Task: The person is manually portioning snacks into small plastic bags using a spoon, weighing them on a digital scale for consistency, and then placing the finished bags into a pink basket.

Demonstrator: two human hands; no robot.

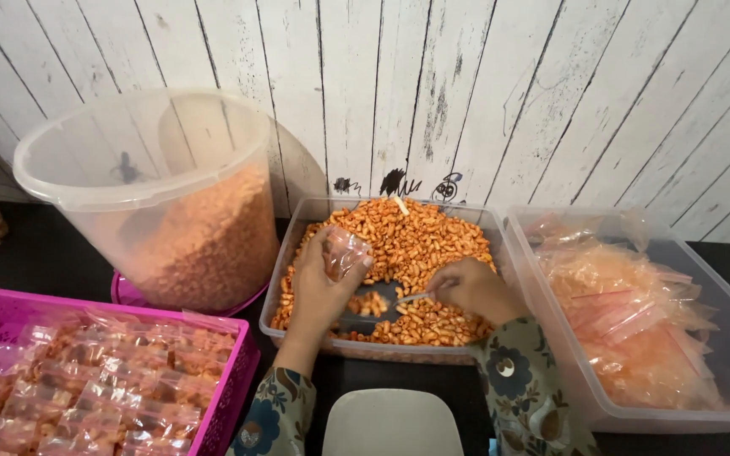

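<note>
My left hand [321,285] holds a small clear plastic bag [345,251] above the clear rectangular tub [291,245] of orange coated snack pieces [420,241]. My right hand [471,287] grips a small scoop [382,300] whose blade lies low in the tub with a few pieces on it, just right of the bag. Both hands are inside the tub's near half. My sleeves are floral patterned.
A large round clear bucket [162,194] part full of the same snack stands at the left. A pink basket [230,380] of filled small bags sits front left. At the right a clear bin [551,338] holds empty bags. A white object [390,422] lies near me.
</note>
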